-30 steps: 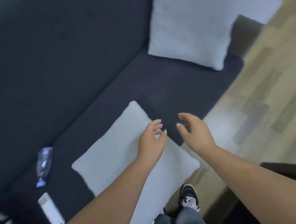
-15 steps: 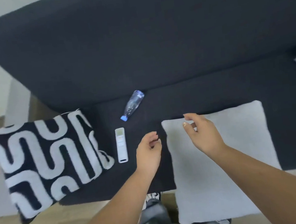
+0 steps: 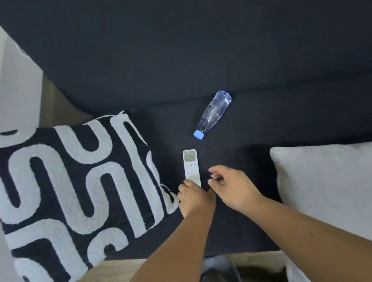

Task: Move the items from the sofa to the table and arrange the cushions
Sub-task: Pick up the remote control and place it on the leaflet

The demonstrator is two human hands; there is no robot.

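A white remote control (image 3: 191, 164) with a small screen lies flat on the dark sofa seat (image 3: 296, 121). My left hand (image 3: 195, 201) covers its near end, fingers curled around it. My right hand (image 3: 234, 189) hovers just right of the remote, fingers loosely apart and holding nothing. A clear plastic bottle (image 3: 213, 113) with a blue cap lies on its side beyond the remote, near the backrest. A black-and-white patterned cushion (image 3: 68, 191) lies at the sofa's left end. A plain grey cushion (image 3: 342, 186) lies on the right of the seat, overhanging the front edge.
The sofa backrest (image 3: 190, 33) fills the top of the view. Wooden floor (image 3: 127, 274) shows below the seat's front edge, with my shoe (image 3: 218, 278) on it. A pale armrest panel (image 3: 17, 87) stands at the far left.
My view swung left from the grey cushions to the bottle and remote. Both hands left the grey cushion and moved left; my left hand now closes on the remote's near end.
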